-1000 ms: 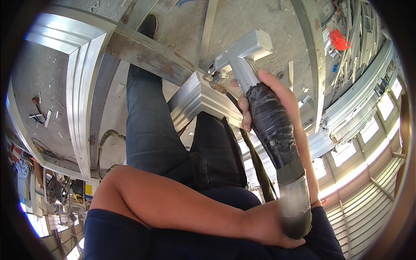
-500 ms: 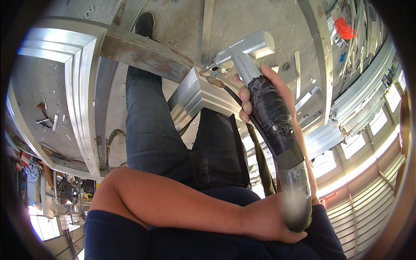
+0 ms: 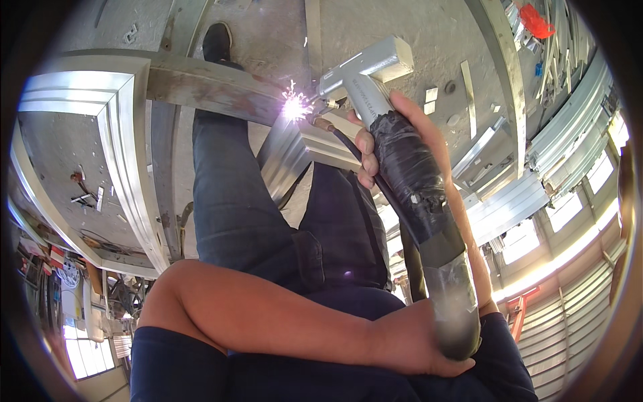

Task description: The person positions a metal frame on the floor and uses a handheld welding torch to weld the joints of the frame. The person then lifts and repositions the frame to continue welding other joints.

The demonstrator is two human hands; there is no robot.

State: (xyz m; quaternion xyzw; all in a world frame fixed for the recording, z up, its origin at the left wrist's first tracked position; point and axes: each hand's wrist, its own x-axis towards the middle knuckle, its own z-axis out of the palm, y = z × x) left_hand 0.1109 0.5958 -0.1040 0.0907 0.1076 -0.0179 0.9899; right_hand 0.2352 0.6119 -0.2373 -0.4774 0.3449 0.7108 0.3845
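Note:
My right hand (image 3: 367, 157) is wrapped around the black-taped handle of a welding gun (image 3: 365, 94) with a silver T-shaped head. A bright violet-white spark (image 3: 295, 108) burns at the gun's tip, on the corner of a ribbed aluminium frame piece (image 3: 284, 157) resting against a rusty steel beam (image 3: 201, 87). A thin dark hose with a brass fitting (image 3: 324, 124) runs along the gun. My left forearm crosses my body, and my left hand (image 3: 405, 338) lies by the gun's thick cable end (image 3: 459, 328); its fingers are mostly hidden behind it.
A mitred aluminium frame (image 3: 127, 161) stands at the left, beside steel bars. Long metal profiles (image 3: 529, 194) are stacked at the right, with offcuts scattered on the concrete floor. A red plastic bag (image 3: 536, 21) lies at the far right. My legs straddle the work.
A bright spark has appeared at the gun's tip, where there was none before. The gun and right hand have shifted slightly left and away from me. My left arm is nearly unchanged.

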